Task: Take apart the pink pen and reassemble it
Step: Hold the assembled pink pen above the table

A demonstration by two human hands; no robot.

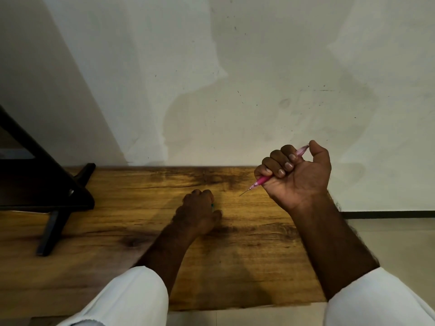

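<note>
Sleeves: white cuffs point(131, 295) at the near edge of the view, one on each forearm, both pushed back from the wrists.
Tabletop: wood-grain brown surface point(247, 255), its far edge meeting a pale, scuffed wall point(235, 78).
Right hand: raised above the right part of the tabletop point(296, 175), palm turned toward the camera, four fingers curled tight and the thumb hooked over the top — clenched in a fist around the pink pen.
Pink pen: held slantwise in that fist point(259, 181); the translucent pink far end shows between thumb and forefinger, the pink front section sticks out below the little finger, and a thin dark tip points down and left, above the wood and not touching it.
Left hand: down on the middle of the tabletop point(197, 212), knuckles up, fingers curled under, thumb out to the right; a small speck of green shows at its fingers — whether it is gripping anything I cannot tell.
Gap: the pen tip hangs just right of the left hand, apart from it.
Black stand: dark angled frame point(47, 180) at the far left, its feet on the tabletop.
</note>
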